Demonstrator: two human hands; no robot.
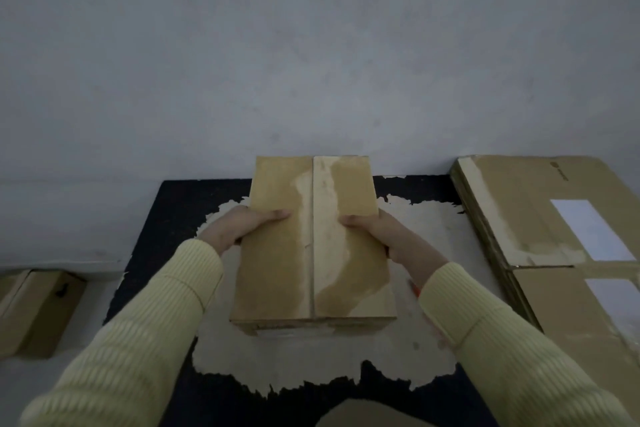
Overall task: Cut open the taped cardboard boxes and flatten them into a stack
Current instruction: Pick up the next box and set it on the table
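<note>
A closed brown cardboard box (311,246) stands in the middle of a dark table (149,246), its top seam running away from me with torn tape marks beside it. My left hand (239,225) grips the box's left side, thumb lying on the top face. My right hand (377,229) grips the right side the same way, thumb on top. Both arms wear pale yellow ribbed sleeves. The fingers on the box's sides are hidden.
A stack of flattened cardboard (540,236) with white labels lies at the right. Another brown box (34,308) sits low at the left, beside the table. The table top has a worn pale patch (311,360) under the box. A grey wall stands behind.
</note>
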